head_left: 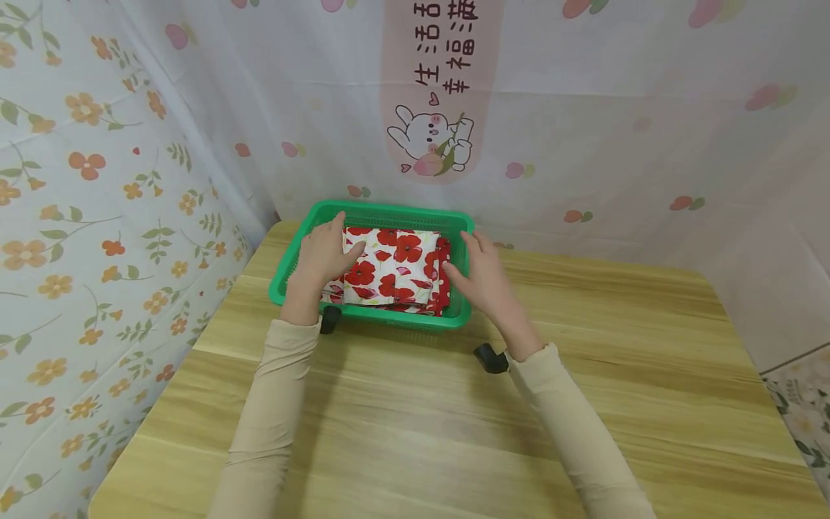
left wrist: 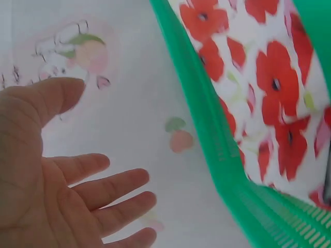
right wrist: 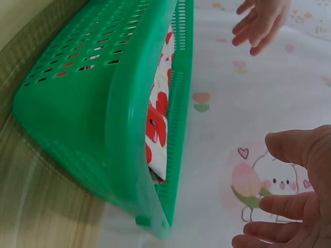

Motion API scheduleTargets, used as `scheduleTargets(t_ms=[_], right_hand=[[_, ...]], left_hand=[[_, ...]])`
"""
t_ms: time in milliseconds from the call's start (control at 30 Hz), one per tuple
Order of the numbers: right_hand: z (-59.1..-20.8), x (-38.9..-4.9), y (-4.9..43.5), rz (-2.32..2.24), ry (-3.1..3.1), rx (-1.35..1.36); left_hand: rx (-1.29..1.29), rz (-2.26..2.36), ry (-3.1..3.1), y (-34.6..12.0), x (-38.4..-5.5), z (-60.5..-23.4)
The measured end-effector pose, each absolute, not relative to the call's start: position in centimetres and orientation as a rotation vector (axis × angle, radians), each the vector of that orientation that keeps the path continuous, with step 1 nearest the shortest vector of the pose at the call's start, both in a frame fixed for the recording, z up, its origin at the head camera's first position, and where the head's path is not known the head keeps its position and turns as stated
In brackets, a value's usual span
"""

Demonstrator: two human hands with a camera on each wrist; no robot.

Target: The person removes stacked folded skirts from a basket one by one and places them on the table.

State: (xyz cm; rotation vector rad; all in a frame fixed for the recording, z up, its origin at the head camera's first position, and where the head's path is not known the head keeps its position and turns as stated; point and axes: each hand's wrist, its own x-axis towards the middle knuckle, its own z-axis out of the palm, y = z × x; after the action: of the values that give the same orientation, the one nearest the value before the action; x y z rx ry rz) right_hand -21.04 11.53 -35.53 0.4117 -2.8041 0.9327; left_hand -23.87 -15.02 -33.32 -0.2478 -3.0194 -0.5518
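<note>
The green basket (head_left: 389,314) is resting on the desk (head_left: 402,411), and the folded poppy-print cloth (head_left: 389,270) is lying inside it. Behind the basket, a pale peach-and-rabbit curtain (head_left: 570,137) is hanging close; left of the basket, an orange-flowered curtain (head_left: 97,216) is closing off that side. Your left hand (head_left: 320,254) is hovering at the basket's left end, covering part of the cloth from the head view, fingers spread and holding nothing. Your right hand (head_left: 484,277) is hovering at its right end, likewise spread. The basket is showing smooth plastic, slotted walls and rounded corners. The cloth is forming a flat, rectangular bundle, with a red, white-dotted layer (head_left: 445,288) peeking out along its right edge. Wood grain is running across the desk.
</note>
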Motion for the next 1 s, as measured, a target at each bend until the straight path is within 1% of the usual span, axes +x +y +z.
scheduleTargets(t_ms=[167, 367, 500, 633, 733, 900, 967, 1000], right_hand=[[-35.5, -22.2, 10.4, 1.01, -2.85, 0.394], [-35.7, -23.8, 9.1, 1.153, -2.902, 0.421], [-35.8, -24.8, 8.4, 1.178, -2.988, 0.381], [-36.2, -25.9, 7.9, 1.201, -3.094, 0.288], [-36.5, -26.6, 7.5, 1.253, -3.151, 0.19], [-37.0, -27.4, 6.8, 1.395, -3.19, 0.003], [-37.2, -27.8, 6.6, 1.459, -3.193, -0.082], [-37.3, -27.9, 6.5, 1.479, -3.196, -0.125]], left_hand=[[-0.191, -0.6, -3.104, -17.0, -25.2, -33.6], [-0.135, -0.729, -3.198, -18.2, -26.4, -34.1], [-0.092, -0.814, -3.222, -18.6, -27.1, -34.4], [0.03, -0.845, -3.269, -18.9, -28.3, -34.9], [0.162, -0.883, -3.306, -19.6, -30.2, -36.6], [0.301, -0.923, -3.342, -22.7, -35.8, -42.7], [0.338, -0.947, -3.361, -23.5, -37.3, -44.3], [0.374, -0.984, -3.377, -23.4, -37.1, -44.0]])
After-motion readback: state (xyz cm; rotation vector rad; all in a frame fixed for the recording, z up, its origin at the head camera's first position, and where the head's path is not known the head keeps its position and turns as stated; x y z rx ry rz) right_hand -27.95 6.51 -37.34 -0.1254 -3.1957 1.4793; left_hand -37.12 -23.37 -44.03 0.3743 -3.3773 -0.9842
